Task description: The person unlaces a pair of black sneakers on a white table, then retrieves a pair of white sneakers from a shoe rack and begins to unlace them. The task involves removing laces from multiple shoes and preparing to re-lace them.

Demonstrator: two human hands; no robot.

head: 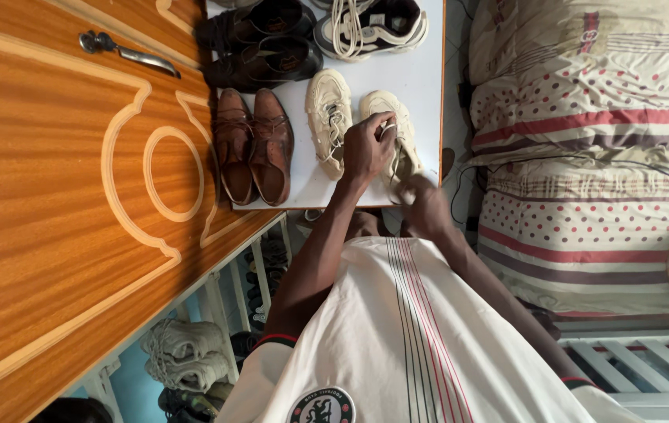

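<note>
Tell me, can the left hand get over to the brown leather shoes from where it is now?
Probably yes. The left hand is on the laces of a cream sneaker, and only the other cream sneaker lies between it and the brown leather shoes on the same white tabletop. Nothing stands above them.

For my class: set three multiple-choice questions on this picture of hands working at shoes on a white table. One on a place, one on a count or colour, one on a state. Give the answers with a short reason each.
1. Where do the brown leather shoes stand?
A. Between the wooden door and the cream sneakers
B. On the bed
C. On the floor rack

2. How many cream sneakers lie on the white table?
A. One
B. Two
C. Four

3. What is the left hand doing?
A. Resting flat on the table
B. Gripping the door handle
C. Pinching a lace of the right-side cream sneaker

Answers: 1 A, they sit beside the door, left of the other cream sneaker. 2 B, one pair shows. 3 C, its fingers hold a lace loop; the right hand is at the shoe's heel, blurred.
</note>
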